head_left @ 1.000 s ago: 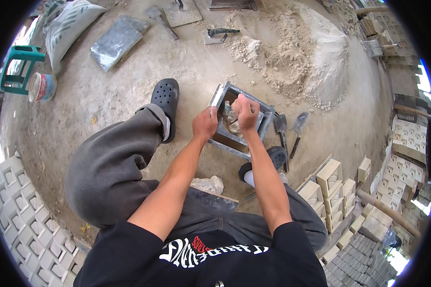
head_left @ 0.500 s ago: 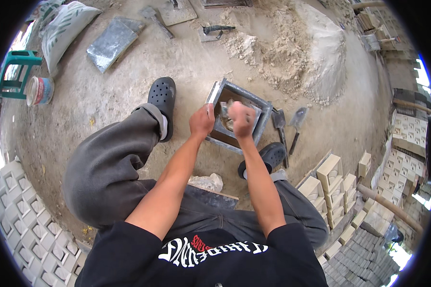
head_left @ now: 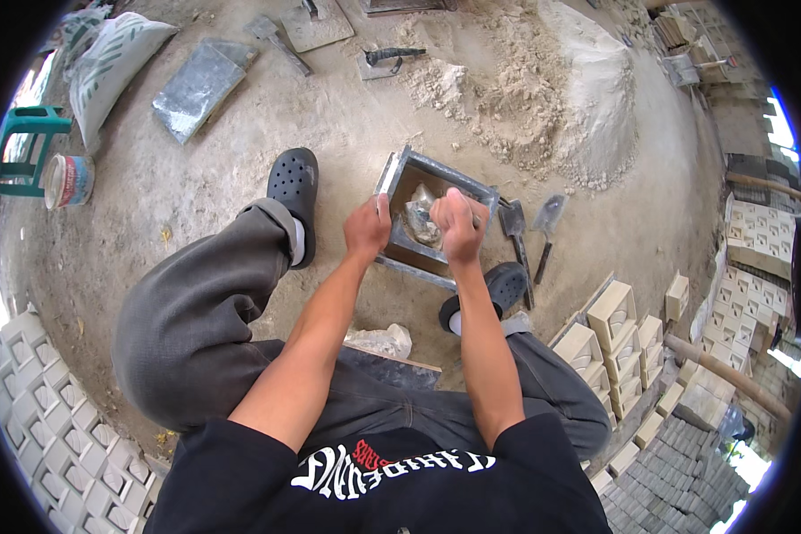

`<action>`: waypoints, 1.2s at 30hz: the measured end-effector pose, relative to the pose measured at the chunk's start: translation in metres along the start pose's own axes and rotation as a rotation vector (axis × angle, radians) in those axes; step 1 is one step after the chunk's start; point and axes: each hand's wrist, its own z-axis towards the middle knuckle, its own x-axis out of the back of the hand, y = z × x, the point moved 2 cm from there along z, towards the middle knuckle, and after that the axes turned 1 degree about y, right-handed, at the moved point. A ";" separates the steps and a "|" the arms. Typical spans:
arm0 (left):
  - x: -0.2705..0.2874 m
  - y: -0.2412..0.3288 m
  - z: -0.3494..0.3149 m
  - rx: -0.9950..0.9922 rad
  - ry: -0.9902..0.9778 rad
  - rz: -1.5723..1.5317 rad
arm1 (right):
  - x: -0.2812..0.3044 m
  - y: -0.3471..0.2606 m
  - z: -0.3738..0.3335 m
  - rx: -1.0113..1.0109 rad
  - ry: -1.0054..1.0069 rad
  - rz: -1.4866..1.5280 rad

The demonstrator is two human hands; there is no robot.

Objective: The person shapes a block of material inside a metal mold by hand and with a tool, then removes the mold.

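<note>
Between my feet on the ground sits a square grey metal mould (head_left: pixel 445 165), tilted a little in view. My left hand (head_left: pixel 368 228) is closed around its left wall. Over the right part of the opening is my right hand (head_left: pixel 460 224), fingers curled into a fist; what they grip, if anything, is hidden beneath them. Inside the mould, beside that fist, lies a crumpled, shiny, whitish lump (head_left: pixel 422 219) that looks like a plastic-wrapped bundle.
A trowel (head_left: pixel 550 214) and a dark flat-bladed tool (head_left: pixel 513 219) lie right of the mould. Beyond rises a heap of sandy powder (head_left: pixel 587 98). Cast blocks (head_left: pixel 612 316) are stacked near my right knee. A bucket (head_left: pixel 68 182) and green stool (head_left: pixel 31 133) stand far left.
My right fist has shifted from over the middle of the mould towards its right wall, baring more of the whitish lump. My left hand keeps its hold on the left wall.
</note>
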 end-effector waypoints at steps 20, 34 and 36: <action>-0.009 0.007 -0.007 -0.036 -0.009 -0.025 | 0.023 0.028 -0.015 -0.010 0.050 0.024; -0.017 -0.026 0.008 0.050 0.033 -0.114 | -0.019 0.019 0.037 0.002 0.209 -0.061; -0.016 -0.027 0.009 0.045 0.044 -0.142 | -0.020 0.009 0.036 0.058 0.276 0.131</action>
